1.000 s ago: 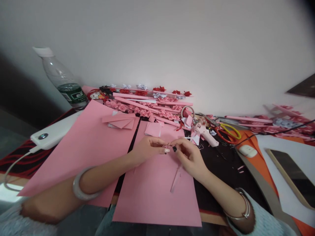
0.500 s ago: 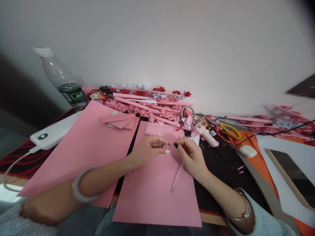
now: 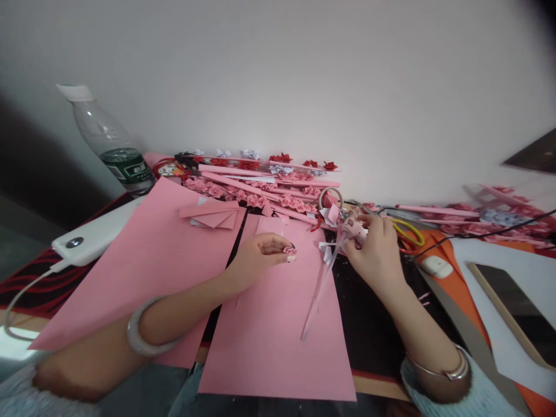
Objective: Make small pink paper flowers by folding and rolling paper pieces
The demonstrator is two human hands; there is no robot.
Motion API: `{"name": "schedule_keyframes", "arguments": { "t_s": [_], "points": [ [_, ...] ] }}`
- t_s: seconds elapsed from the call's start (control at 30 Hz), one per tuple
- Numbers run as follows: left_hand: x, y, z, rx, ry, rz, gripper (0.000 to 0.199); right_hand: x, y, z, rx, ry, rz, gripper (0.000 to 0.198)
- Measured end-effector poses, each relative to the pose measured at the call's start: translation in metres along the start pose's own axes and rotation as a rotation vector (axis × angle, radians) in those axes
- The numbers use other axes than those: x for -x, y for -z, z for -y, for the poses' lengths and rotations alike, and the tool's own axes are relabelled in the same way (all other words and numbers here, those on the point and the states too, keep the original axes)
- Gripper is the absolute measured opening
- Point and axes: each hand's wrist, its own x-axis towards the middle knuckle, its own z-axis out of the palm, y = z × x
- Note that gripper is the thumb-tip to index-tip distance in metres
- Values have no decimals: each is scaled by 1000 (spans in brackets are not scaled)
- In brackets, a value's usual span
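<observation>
My left hand (image 3: 260, 258) is closed in a pinch on a small pink paper flower (image 3: 289, 251), above a long sheet of pink paper (image 3: 278, 341). To the right, the fingers of my right hand (image 3: 377, 249) are wrapped round a pale pink glue gun (image 3: 353, 225), and they hide much of its handle. A long translucent glue stick (image 3: 319, 298) slants from beside the gun down across the pink sheet. Small folded pink pieces (image 3: 270, 225) lie just beyond my left hand. Left of them is a fanned stack of pink paper pieces (image 3: 212, 214).
Paper flowers and rolled pink sticks (image 3: 269, 185) are heaped along the wall. A tape roll (image 3: 330, 198) and yellow-handled scissors (image 3: 410, 231) lie at the back. On the right are a phone (image 3: 512, 307) and white case (image 3: 436, 266); a bottle (image 3: 113, 145) and power bank (image 3: 93, 234) stand left.
My right hand has moved away from the flower, right and back, and has taken hold of the glue gun. My left hand keeps the flower and has shifted slightly left.
</observation>
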Motion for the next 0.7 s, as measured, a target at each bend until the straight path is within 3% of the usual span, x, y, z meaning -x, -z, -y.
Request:
{"name": "schedule_keyframes", "arguments": {
  "t_s": [0.13,0.27,0.47,0.6,0.7],
  "points": [
    [0,-1,-4,88,45,-14,22,1,-5,-27,180,-149,85,43],
    [1,-3,-6,123,64,-16,22,-1,-14,-45,112,-157,169,44],
    [0,-2,-3,244,120,14,24,-4,-20,-50,73,-170,209,50],
    [-1,-1,-2,355,185,33,21,-6,-20,-50,69,-238,338,50],
    [-1,1,-1,403,219,58,19,-8,-21,-50,41,-282,342,49]
  ]
}}
